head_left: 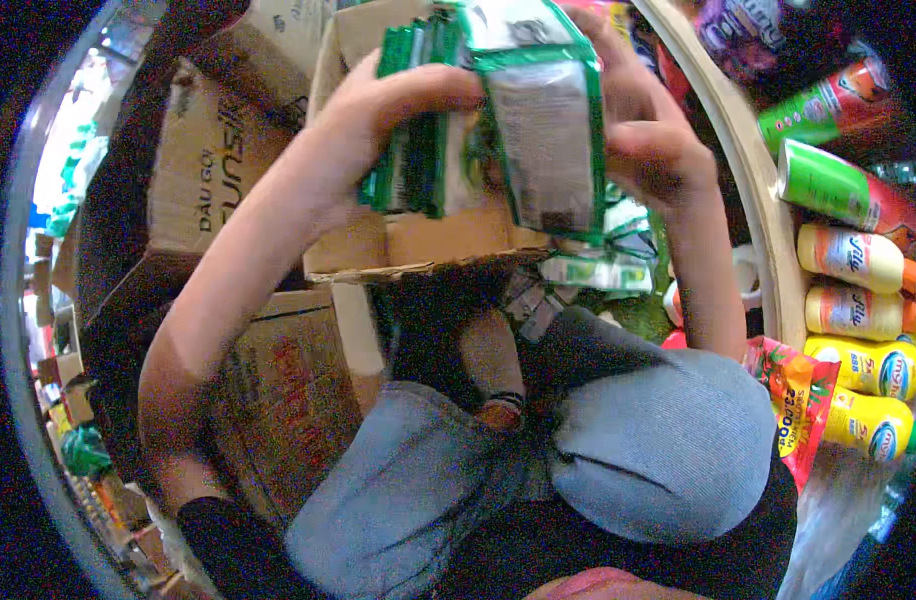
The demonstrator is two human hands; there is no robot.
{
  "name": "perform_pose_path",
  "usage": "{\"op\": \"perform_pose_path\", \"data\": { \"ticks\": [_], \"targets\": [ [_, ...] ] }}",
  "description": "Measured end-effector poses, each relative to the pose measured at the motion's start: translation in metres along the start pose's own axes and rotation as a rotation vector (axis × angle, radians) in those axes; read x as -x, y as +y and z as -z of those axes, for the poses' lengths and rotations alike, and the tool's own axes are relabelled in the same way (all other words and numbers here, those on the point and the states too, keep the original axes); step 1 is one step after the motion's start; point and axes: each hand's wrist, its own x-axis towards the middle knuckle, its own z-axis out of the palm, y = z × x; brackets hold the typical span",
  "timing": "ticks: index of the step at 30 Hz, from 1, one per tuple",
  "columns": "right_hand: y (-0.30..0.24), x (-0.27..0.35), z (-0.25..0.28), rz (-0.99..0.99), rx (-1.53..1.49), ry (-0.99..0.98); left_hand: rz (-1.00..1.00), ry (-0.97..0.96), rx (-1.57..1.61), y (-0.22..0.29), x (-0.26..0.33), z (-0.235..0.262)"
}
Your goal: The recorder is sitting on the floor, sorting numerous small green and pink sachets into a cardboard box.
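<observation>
A bundle of green-edged sachets (548, 140) is held up in front of me, with white-grey backs facing my way. My left hand (388, 110) is closed around the left stack, its thumb lying across the front. At the other side my right hand (663, 140) grips the right-hand sachets along their edge; its far fingers are partly hidden and a little blurred. Right beneath the bundle is an open cardboard box (448, 240), and the sachets cover part of its inside.
More cardboard boxes (203, 150) stand at the left, another carton (288, 400) beside my leg. Past a wooden shelf edge (778, 240) on the right lie green-and-red cans (828, 190), pale bottles (848, 255) and yellow bottles (868, 425). A red packet (798, 400) is near my knee. Loose green-white packets (598, 272) lie beyond it.
</observation>
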Motion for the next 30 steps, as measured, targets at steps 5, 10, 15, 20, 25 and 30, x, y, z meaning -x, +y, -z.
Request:
{"op": "perform_pose_path", "data": {
  "ticks": [5,10,15,20,25,30],
  "targets": [
    [0.023,-0.001,-0.006,0.087,0.464,0.307,-0.187,-0.028,-0.181,-0.011,-0.010,0.000],
    [0.029,0.009,-0.005,-0.070,0.378,0.288,-0.181,0.050,0.148,-0.006,-0.009,0.001],
    [0.048,0.018,-0.003,0.023,0.466,0.012,-0.074,0.129,0.216,-0.011,-0.012,0.010],
    [0.056,0.023,-0.003,0.028,0.357,-0.020,-0.123,0.102,0.243,-0.004,-0.007,0.006],
    [0.048,0.022,-0.003,0.096,0.537,-0.238,-0.154,-0.141,0.442,-0.011,-0.014,0.027],
    [0.046,0.014,0.001,0.137,0.560,-0.212,-0.140,-0.190,0.458,-0.014,-0.017,0.016]
  ]
}}
